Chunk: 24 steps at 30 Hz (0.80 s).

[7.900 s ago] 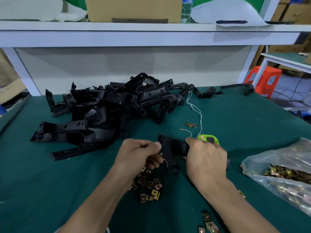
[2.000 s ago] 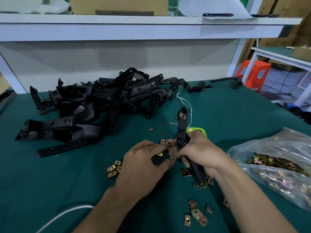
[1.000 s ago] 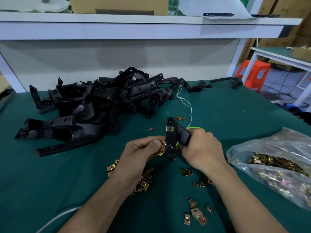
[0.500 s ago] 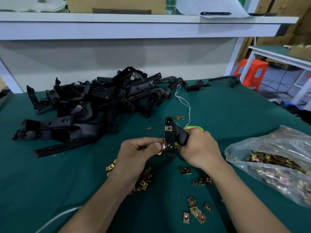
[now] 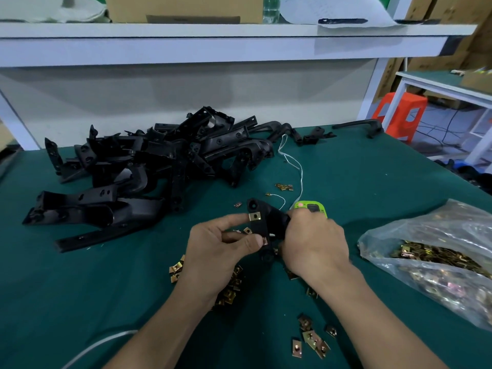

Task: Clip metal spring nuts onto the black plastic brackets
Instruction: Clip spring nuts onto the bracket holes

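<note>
A pile of black brackets fills the far left of the table, which is covered in green cloth; a broad stretch of the cloth shows in front of the pile, and the frame cuts off the table's left edge. A white cord curves in from the bottom edge. In the centre, the left hand curls in, thumb and fingers pinching a small spring nut against the lower arm of one bracket held just above the cloth. A second brass nut sits already clipped on the bracket's upper arm. Loose nuts lie scattered under and beside this hand, partly hidden by it. The right hand wraps tightly round the bracket's other end, covering most of it. Just behind the knuckles lies a green device, half hidden, with a white string trailing back toward the pile. More nuts lie near the right forearm. Further right, a clear plastic bag of nuts slumps by the table's right edge, cut off by the frame. Beyond that edge stands an orange stool. A white shelf overhangs the back of the table
</note>
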{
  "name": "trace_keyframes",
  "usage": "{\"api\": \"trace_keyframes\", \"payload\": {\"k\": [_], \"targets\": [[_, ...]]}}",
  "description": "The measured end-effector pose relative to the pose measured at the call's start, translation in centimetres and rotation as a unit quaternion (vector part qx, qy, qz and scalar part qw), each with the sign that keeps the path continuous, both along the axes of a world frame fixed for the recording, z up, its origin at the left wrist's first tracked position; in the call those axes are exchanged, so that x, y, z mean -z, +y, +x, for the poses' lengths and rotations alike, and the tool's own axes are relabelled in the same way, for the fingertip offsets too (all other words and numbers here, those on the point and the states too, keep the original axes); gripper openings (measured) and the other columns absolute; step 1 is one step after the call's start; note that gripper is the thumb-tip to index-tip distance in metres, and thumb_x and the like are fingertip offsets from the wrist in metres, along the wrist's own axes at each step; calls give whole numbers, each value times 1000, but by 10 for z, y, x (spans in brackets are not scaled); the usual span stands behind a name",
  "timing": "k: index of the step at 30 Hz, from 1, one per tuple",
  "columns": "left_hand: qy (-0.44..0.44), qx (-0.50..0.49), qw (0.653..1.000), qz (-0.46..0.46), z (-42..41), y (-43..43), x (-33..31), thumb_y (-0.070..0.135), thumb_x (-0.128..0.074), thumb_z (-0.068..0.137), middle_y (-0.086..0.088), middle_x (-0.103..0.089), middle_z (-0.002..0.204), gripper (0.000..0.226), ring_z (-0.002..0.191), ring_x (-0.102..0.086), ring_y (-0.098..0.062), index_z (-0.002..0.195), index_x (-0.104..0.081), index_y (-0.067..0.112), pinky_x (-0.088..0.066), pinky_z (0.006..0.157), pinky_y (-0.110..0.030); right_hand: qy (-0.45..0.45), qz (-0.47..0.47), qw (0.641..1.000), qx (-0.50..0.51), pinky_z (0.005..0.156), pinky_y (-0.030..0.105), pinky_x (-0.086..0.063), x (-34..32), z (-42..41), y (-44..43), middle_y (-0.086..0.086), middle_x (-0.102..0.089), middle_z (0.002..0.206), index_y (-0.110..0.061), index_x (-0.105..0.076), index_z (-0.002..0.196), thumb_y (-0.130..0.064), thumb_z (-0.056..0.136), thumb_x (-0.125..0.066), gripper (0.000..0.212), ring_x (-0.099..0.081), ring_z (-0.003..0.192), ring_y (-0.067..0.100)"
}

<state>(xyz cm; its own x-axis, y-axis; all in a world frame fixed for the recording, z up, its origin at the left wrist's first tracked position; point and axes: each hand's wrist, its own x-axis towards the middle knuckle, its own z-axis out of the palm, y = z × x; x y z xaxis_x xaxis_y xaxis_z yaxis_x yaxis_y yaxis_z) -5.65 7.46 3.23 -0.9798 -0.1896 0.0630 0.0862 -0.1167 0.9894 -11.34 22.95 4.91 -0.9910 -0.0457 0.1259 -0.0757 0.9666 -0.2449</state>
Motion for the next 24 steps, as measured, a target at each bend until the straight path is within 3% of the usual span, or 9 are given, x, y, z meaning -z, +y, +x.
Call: {"api": "trace_keyframes", "payload": {"k": [3, 6, 9, 12, 14, 16, 20, 22, 24], "targets": [[-4, -19, 999, -28, 0, 2, 2, 9, -85, 79, -10, -78, 79, 38, 78, -75, -18, 100, -79, 40, -57, 77, -21, 21, -5, 1000, 10, 69, 32, -35, 3, 2, -3, -5, -48, 85, -28, -42, 82, -11, 82, -58, 24, -50, 75, 29], [-13, -47, 996, -80, -1, 4, 5, 14, -83, 83, -2, -79, 81, 37, 83, -76, -15, 101, -77, 46, -58, 83, -28, 14, -17, 1000, 19, 68, 33, -35, 5, 1, -2, -2, -55, 88, -28, -41, 82, -15, 83, -61, 24, -50, 74, 29], [-2, -46, 993, -110, 2, 10, 3, 21, -78, 88, 10, -79, 85, 31, 85, -74, -4, 101, -76, 49, -54, 78, -16, -10, -46, 999, 27, 67, 32, -34, 6, -1, -3, 2, -57, 86, -28, -39, 77, -21, 80, -65, 27, -43, 72, 27], [10, -32, 982, -186, 6, 18, 3, 27, -78, 88, 19, -77, 83, 13, 79, -71, 3, 93, -79, 40, -49, 65, -8, -14, -57, 998, 27, 68, 33, -35, 4, -2, -2, 3, -63, 95, -28, -49, 85, -23, 80, -67, 20, -49, 76, 29], [7, -58, 965, -257, 8, 22, 1, 35, -77, 87, 14, -73, 70, 11, 66, -68, -7, 78, -76, 30, -48, 52, -18, -10, -49, 999, 22, 68, 32, -35, 4, -1, -2, 4, -66, 100, -29, -59, 96, -21, 82, -67, 18, -59, 84, 31], [11, -85, 956, -281, 10, 24, 0, 34, -74, 89, 8, -69, 61, 24, 57, -61, -17, 70, -72, 19, -47, 52, -29, 3, -44, 999, 16, 67, 32, -35, 2, 1, -4, 2, -65, 97, -28, -58, 94, -18, 83, -65, 17, -58, 82, 30], [12, -104, 944, -312, 7, 14, -9, 28, -70, 90, -3, -60, 55, 30, 48, -47, -19, 65, -66, 12, -46, 54, -38, -23, -79, 996, -30, 64, 33, -39, -7, 4, -3, -6, -47, 73, -24, -60, 96, -22, 83, -65, 14, -54, 75, 28], [10, -103, 944, -314, 5, 10, -16, 26, -68, 90, -2, -59, 55, 25, 47, -46, -16, 66, -65, 17, -47, 53, -39, -70, -126, 987, -73, 62, 34, -45, -17, 5, 2, -4, -56, 76, -25, -59, 95, -29, 84, -64, 13, -59, 75, 26], [17, -103, 946, -307, 3, 12, -27, 26, -66, 89, 15, -65, 61, 17, 53, -56, -6, 80, -68, 40, -50, 55, -21, -109, -178, 971, -119, 59, 33, -43, -27, 8, 8, -4, -60, 78, -29, -54, 91, -30, 86, -59, 7, -60, 73, 21]]}}
